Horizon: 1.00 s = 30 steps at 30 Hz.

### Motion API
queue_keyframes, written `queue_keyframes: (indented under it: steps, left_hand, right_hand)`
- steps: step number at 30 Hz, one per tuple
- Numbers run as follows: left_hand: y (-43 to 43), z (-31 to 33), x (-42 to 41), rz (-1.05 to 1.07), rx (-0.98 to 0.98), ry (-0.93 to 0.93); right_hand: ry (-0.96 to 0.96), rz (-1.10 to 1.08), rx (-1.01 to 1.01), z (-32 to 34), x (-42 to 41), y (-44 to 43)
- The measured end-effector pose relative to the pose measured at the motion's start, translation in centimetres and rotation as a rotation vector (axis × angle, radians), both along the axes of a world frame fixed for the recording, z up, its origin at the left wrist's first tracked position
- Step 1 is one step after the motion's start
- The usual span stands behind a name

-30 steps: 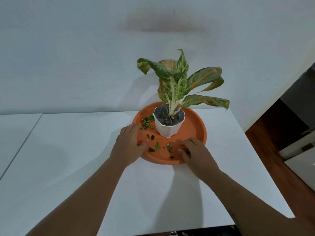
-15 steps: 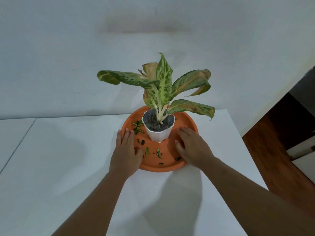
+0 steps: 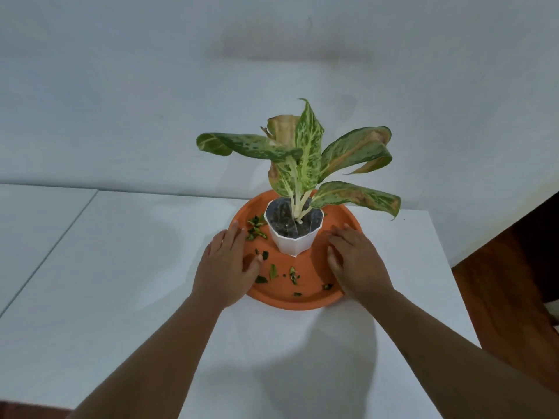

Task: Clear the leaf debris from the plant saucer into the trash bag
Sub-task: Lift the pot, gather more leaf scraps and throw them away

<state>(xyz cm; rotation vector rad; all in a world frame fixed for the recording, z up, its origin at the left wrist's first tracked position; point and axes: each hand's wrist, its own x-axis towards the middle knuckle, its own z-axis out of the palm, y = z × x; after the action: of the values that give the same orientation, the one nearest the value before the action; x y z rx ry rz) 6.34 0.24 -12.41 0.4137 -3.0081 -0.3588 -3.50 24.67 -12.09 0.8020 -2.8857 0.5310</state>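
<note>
Both hands are resting spread and holding nothing: the left hand (image 3: 225,269) is lying over the near-left rim of the saucer (image 3: 302,300), the right hand (image 3: 355,264) flat inside it beside the pot (image 3: 293,237). The debris (image 3: 273,272) is lying scattered on the saucer floor, left and front of the pot. These scraps are likely weighing almost nothing and crumbling easily, so fingertip pinching or sweeping into a cupped palm is probably suiting them best; no trash bag is showing.

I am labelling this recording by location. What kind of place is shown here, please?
Probably a room in a home: a potted plant in an orange saucer stands on a white table against a plain white wall, with a wooden floor at right.
</note>
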Motion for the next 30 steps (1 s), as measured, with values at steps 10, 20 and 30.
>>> queue_keyframes:
  steps: [10, 20, 30]
  left_hand:
    - [-1.4, -0.9, 1.3, -0.102, 0.022, -0.049]
    - [-2.3, -1.5, 2.6, -0.135, -0.013, -0.011]
    - [-2.6, -1.9, 2.6, -0.14, 0.058, 0.031]
  right_hand:
    - [-0.175, -0.31, -0.238, -1.8, 4.9, -2.1]
    - [-0.08, -0.191, 0.1, -0.5, 4.8, -2.3]
    - [-0.245, -0.003, 0.138, 0.7, 9.8, -5.5]
